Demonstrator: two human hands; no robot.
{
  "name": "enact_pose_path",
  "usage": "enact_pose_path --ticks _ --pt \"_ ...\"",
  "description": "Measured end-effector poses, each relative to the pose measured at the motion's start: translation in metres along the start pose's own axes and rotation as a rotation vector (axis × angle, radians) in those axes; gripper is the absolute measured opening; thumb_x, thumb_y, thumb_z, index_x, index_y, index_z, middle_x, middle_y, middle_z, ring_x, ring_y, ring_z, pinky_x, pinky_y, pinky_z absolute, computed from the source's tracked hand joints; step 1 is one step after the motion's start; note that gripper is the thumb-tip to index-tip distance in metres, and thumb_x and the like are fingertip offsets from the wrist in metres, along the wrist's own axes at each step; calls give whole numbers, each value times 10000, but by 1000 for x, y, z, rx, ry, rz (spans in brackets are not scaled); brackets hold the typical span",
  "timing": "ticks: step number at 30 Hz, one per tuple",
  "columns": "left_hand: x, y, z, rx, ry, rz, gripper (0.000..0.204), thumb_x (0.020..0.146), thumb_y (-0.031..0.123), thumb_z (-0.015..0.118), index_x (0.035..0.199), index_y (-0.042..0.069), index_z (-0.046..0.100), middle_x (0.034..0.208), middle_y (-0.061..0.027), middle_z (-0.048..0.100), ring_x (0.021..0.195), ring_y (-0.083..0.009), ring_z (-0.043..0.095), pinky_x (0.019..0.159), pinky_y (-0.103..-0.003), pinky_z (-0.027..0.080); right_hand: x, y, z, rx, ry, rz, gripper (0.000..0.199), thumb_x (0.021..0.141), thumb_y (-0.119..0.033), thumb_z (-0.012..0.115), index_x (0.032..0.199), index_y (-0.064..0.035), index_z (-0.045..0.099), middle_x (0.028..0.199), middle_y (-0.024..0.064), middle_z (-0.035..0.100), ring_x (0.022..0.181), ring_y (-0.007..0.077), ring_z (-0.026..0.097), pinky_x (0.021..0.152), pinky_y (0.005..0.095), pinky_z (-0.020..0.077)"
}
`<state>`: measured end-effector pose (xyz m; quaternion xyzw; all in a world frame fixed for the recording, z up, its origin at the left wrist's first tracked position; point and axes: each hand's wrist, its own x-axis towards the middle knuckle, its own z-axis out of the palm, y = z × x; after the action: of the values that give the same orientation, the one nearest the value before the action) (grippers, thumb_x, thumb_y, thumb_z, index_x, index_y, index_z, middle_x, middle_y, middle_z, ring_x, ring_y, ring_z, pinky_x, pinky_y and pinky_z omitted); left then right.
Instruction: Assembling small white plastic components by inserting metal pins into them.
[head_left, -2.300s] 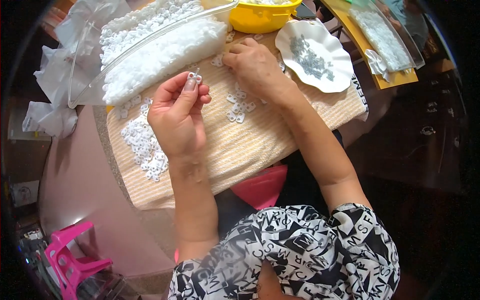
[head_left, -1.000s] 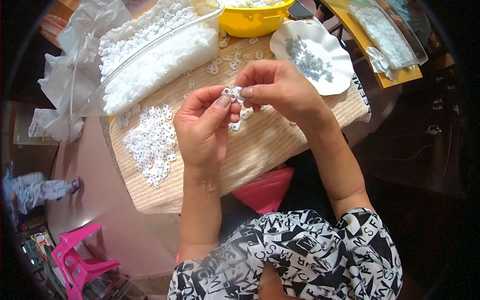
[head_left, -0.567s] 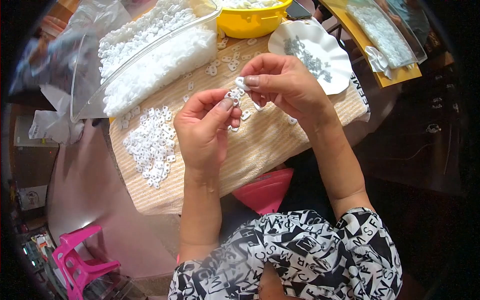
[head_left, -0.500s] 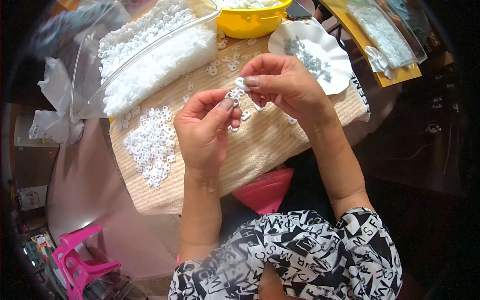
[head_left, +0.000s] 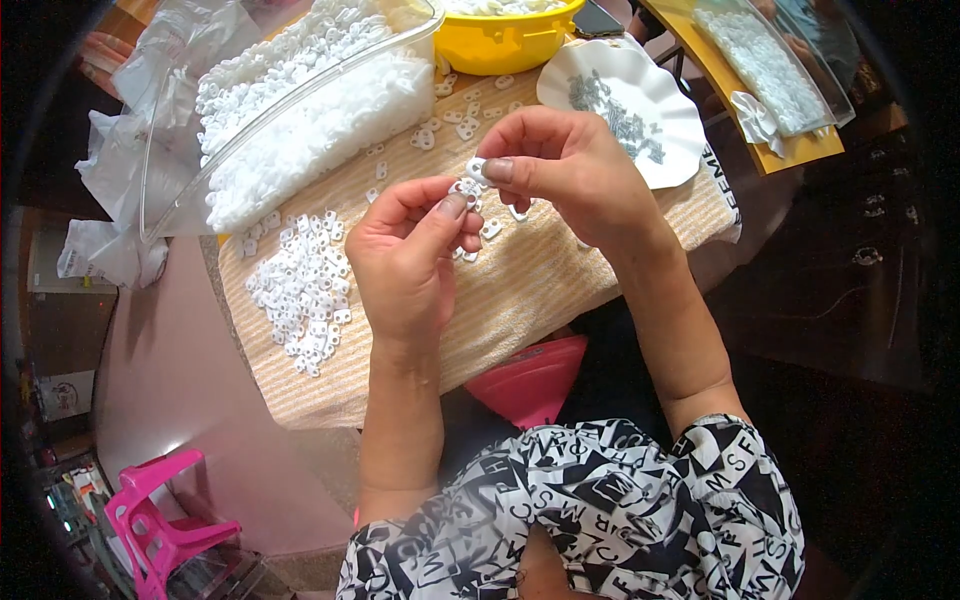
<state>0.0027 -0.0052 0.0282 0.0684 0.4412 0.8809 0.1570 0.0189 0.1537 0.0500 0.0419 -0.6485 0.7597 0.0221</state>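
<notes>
Two hands [head_left: 480, 220] pinching small white plastic piece [head_left: 470, 178], pale, glossy

Round table [head_left: 170, 370], pale pinkish top, bare along its near-left edge. On it: a beige ribbed cloth [head_left: 520, 300] covering the middle; a loose heap of small white plastic pieces [head_left: 303, 290] on the cloth's left part, with a few scattered ones [head_left: 440, 125] farther back; a clear plastic tub [head_left: 300, 110] full of white pieces at the far left; a yellow bowl [head_left: 505, 40] behind; a white scalloped plate [head_left: 690, 125] with small grey metal bits; crumpled clear plastic bags [head_left: 115, 200] at the left edge.
</notes>
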Motion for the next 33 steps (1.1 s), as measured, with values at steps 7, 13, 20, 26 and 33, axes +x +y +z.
enact_pose_path --ticks 7,13,20,26,33 --pt "-1 -2 4 75 12 82 122 783 -31 565 897 -74 574 752 -112 607 615 -132 583 542 -224 479 -3 -2 8 -25 34 4 113 760 -69 625 826 17 595 648 18 571 562 57 510 494 182 408" --pt "-1 -5 3 95 -26 155 138 785 -11 588 909 -69 577 772 -111 611 625 -120 576 546 -224 479 -4 -3 9 -60 23 -6 117 766 -68 622 845 14 595 678 29 587 585 65 528 517 185 427" --pt "-1 -8 5 105 -87 202 251 785 1 608 1028 -48 571 868 -58 591 744 -98 554 649 -205 456 -5 -4 9 98 8 -23 78 764 -45 608 802 21 592 659 50 591 577 87 550 495 194 427" --pt "-1 -13 0 206 -165 300 284 785 -5 604 1067 -20 575 896 -49 555 734 -84 521 643 -196 432 -7 -8 9 108 -9 -33 62 758 -36 614 772 23 601 637 52 591 559 86 552 487 188 426" --pt "1 -22 -2 157 -195 437 262 779 -1 617 1038 -14 587 918 -68 554 719 -89 511 630 -200 427 -9 -11 13 92 -17 5 52 755 -26 614 763 25 604 633 52 589 550 79 547 474 188 432"
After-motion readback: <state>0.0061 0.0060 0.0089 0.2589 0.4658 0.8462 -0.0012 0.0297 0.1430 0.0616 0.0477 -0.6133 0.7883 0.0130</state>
